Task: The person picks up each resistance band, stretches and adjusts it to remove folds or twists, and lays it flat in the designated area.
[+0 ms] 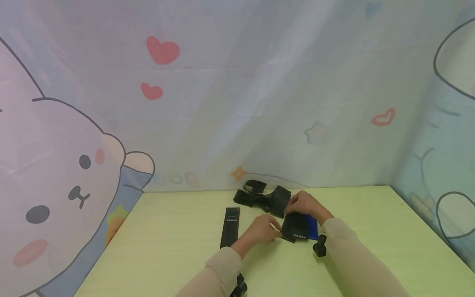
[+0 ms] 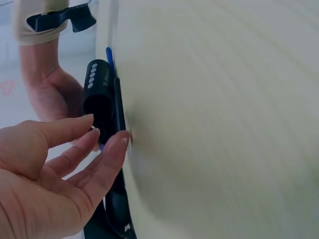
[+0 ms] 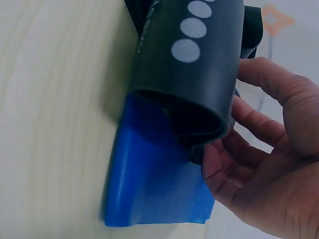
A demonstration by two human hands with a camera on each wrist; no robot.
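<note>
A black resistance band (image 1: 298,229) with white dots lies folded over on the table, its bend forming an open roll in the right wrist view. Beneath it is a folded blue resistance band (image 3: 154,191). My right hand (image 1: 306,205) grips the black band at its far edge, with thumb and fingers at the side of the roll and some fingertips hidden behind it. My left hand (image 1: 261,229) is at the near left end of the same band. Its fingers (image 2: 107,167) are loosely bent, with a gap to the thumb, and a fingertip is beside the band's lower layer.
Another flat black band (image 1: 231,227) with a row of dots lies to the left, partly behind the left forearm. A tangled black band (image 1: 265,200) lies farther back near the printed curtain (image 1: 237,103). The pale yellow table (image 1: 156,243) extends to both sides.
</note>
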